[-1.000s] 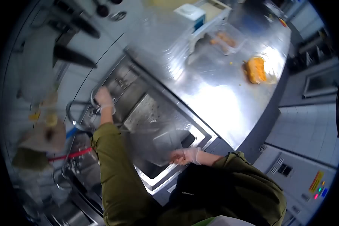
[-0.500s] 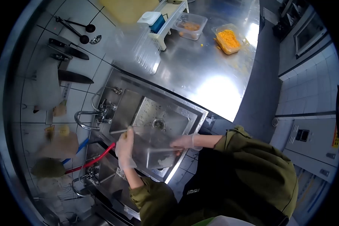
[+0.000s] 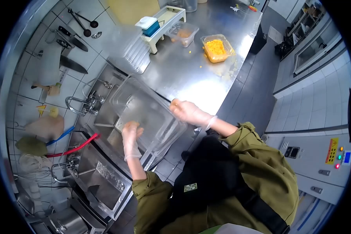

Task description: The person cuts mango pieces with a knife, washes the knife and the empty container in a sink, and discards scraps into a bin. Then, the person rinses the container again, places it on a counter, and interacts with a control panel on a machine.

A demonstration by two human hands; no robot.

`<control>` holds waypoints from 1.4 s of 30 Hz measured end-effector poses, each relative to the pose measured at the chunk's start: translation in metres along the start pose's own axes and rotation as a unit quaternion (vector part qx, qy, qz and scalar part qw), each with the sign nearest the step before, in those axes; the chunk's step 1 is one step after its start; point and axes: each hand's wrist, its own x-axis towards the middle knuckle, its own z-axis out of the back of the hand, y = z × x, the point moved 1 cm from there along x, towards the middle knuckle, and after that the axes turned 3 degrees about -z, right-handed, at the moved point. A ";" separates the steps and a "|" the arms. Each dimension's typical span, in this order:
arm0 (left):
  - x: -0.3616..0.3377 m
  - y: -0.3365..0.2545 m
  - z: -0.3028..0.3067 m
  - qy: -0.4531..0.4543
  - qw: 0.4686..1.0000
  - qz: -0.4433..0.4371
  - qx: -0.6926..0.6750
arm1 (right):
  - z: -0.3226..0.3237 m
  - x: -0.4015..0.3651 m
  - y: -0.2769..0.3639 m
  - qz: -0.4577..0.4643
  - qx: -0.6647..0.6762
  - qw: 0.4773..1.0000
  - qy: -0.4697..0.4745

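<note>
A large clear plastic food container [image 3: 150, 107] is tilted above the steel sink [image 3: 105, 112], between my two hands. My right hand [image 3: 189, 113], in a thin clear glove, is closed on its edge on the side near the counter. My left hand [image 3: 132, 138], gloved too, has curled fingers at the opposite edge of the container. Through the clear plastic, part of the sink basin shows. The fingertips of both hands are partly hidden.
On the steel counter [image 3: 175, 68] are a tub of orange-yellow food [image 3: 216, 48], a second clear tub [image 3: 182, 34] and stacked clear containers [image 3: 130, 52]. Knives [image 3: 73, 64] and ladles hang on the tiled wall. A red hose [image 3: 76, 148] lies by the taps.
The container has risen from low in the sink toward the counter side and is tilted differently. My right hand has moved up with it. The head view has shifted.
</note>
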 end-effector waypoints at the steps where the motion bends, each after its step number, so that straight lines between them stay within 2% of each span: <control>1: 0.010 -0.002 -0.019 0.005 1.000 0.008 0.008 | 0.024 0.007 -0.025 -0.004 0.013 0.999 -0.033; 2: 0.020 -0.001 -0.038 0.011 1.000 0.018 0.018 | 0.053 0.016 -0.053 -0.034 0.042 0.997 -0.052; 3: 0.030 0.001 -0.058 0.017 0.999 0.023 0.031 | 0.085 0.023 -0.090 -0.004 0.028 0.992 -0.126; 4: 0.041 0.006 -0.077 0.022 0.998 0.029 0.044 | 0.122 0.032 -0.127 -0.053 -0.021 0.981 -0.186; 5: 0.051 0.007 -0.097 0.024 0.997 0.035 0.058 | 0.175 0.022 -0.093 -0.120 -0.019 0.974 -0.193; 7: 0.070 0.012 -0.134 0.030 0.996 0.048 0.072 | 0.239 0.039 -0.158 -0.125 -0.038 0.942 -0.310; 9: 0.101 0.045 -0.155 0.035 0.992 0.052 0.107 | 0.293 0.056 -0.197 -0.159 -0.052 0.933 -0.317; 10: 0.118 0.075 -0.163 0.013 0.995 0.010 0.098 | 0.314 0.071 -0.222 -0.179 -0.051 0.936 -0.300; 11: 0.138 0.092 -0.167 -0.001 0.989 -0.029 0.146 | 0.327 0.086 -0.258 -0.205 -0.049 0.936 -0.282; 12: 0.145 0.110 -0.165 -0.006 0.978 -0.058 0.203 | 0.335 0.102 -0.318 -0.201 0.014 0.946 -0.255; 14: 0.120 0.092 -0.187 -0.048 0.982 -0.027 0.181 | 0.348 0.111 -0.320 -0.214 0.115 0.949 -0.203; 15: 0.116 0.065 -0.197 -0.030 0.978 0.069 0.195 | 0.359 0.117 -0.320 -0.218 0.162 0.945 -0.180; 16: 0.123 0.083 -0.190 -0.038 0.968 0.033 0.247 | 0.364 0.125 -0.334 -0.193 0.180 0.950 -0.169; 17: 0.110 0.053 -0.207 -0.151 0.924 0.057 0.348 | 0.369 0.133 -0.339 -0.172 0.193 0.952 -0.165; 18: 0.094 0.006 -0.228 -0.257 0.855 0.076 0.443 | 0.373 0.143 -0.339 -0.150 0.208 0.953 -0.163; 21: 0.079 -0.053 -0.262 -0.359 0.848 -0.046 0.387 | 0.368 0.164 -0.329 -0.034 0.247 0.955 -0.159; 22: 0.081 -0.050 -0.269 -0.341 0.877 -0.089 0.327 | 0.364 0.169 -0.325 0.015 0.257 0.954 -0.156; 24: 0.085 -0.042 -0.281 -0.307 0.915 -0.176 0.195 | 0.353 0.180 -0.329 0.012 0.246 0.962 -0.122; 27: 0.075 -0.056 -0.314 -0.303 0.919 -0.137 0.214 | 0.337 0.173 -0.324 0.004 0.217 0.972 -0.086; 28: 0.066 -0.070 -0.330 -0.300 0.908 -0.091 0.277 | 0.334 0.165 -0.321 -0.001 0.205 0.976 -0.078; 31: 0.060 -0.079 -0.380 -0.168 0.935 -0.136 0.281 | 0.331 0.143 -0.313 -0.001 0.228 0.970 -0.078; 33: 0.080 -0.066 -0.412 -0.117 0.924 -0.174 0.321 | 0.317 0.130 -0.327 -0.009 0.285 0.954 -0.092; 36: 0.123 -0.065 -0.449 0.007 0.981 -0.052 0.186 | 0.303 0.112 -0.326 -0.020 0.314 0.942 -0.113; 38: 0.140 -0.073 -0.462 0.102 0.989 0.060 0.093 | 0.296 0.103 -0.310 -0.063 0.349 0.926 -0.130; 40: 0.153 -0.057 -0.463 0.107 0.991 0.062 0.052 | 0.302 0.092 -0.276 -0.152 0.350 0.905 -0.187; 41: 0.155 -0.050 -0.462 0.109 0.991 0.064 0.032 | 0.307 0.090 -0.250 -0.234 0.384 0.865 -0.224; 42: 0.153 -0.052 -0.463 0.114 0.992 0.061 0.014 | 0.302 0.085 -0.247 -0.261 0.379 0.854 -0.242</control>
